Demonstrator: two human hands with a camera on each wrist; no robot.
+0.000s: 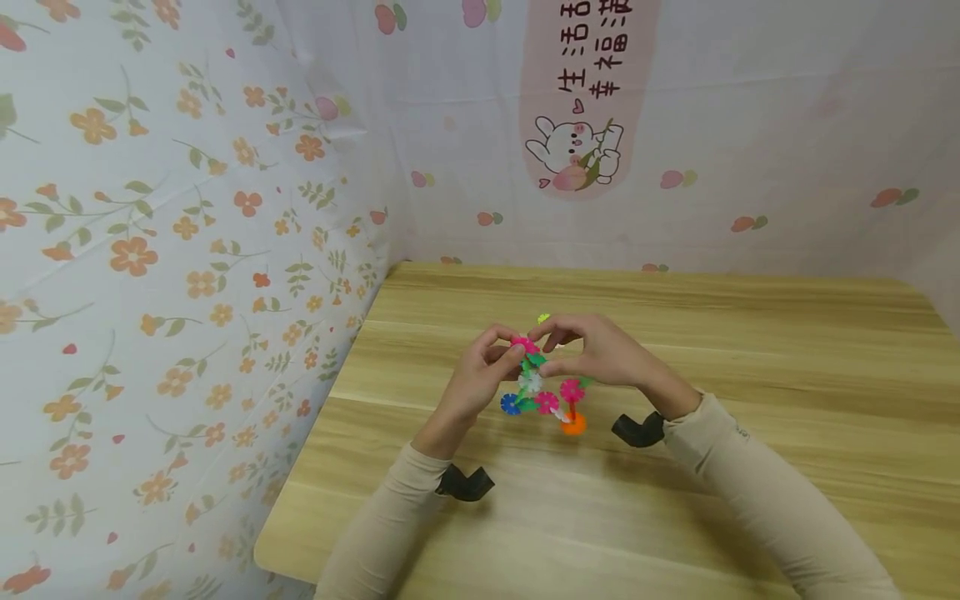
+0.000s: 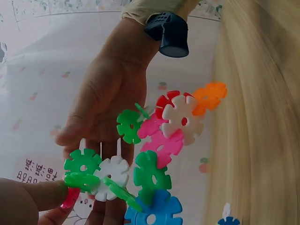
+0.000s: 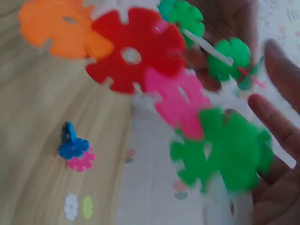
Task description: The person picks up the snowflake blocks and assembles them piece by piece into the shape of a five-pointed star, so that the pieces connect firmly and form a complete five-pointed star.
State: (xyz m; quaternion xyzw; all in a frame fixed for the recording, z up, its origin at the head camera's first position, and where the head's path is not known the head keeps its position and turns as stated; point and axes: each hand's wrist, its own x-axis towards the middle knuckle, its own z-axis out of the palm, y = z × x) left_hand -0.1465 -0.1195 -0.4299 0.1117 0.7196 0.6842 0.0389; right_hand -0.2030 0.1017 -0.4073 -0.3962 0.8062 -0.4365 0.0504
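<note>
A chain of interlocking plastic snowflake discs hangs above the table, with an orange disc point(image 1: 573, 424), a blue disc point(image 1: 511, 404) and a white disc point(image 1: 530, 381) among its several parts. My left hand point(image 1: 480, 373) pinches the pink disc point(image 1: 525, 344) at the chain's upper end. Opposite it, my right hand point(image 1: 600, 350) is held close to that end, thumb and fingers spread apart. In the right wrist view, its fingertips point(image 3: 262, 105) appear separate from the small green and pink pieces. A large green disc point(image 3: 225, 150) partly covers that hand there.
The wooden table point(image 1: 750, 375) meets curtained walls at its back and left. On it lie a yellow disc point(image 3: 87, 206), a white disc point(image 3: 71, 206) and a joined blue and pink piece point(image 3: 75, 149). Black mounts point(image 1: 637, 430) hang from both wrists.
</note>
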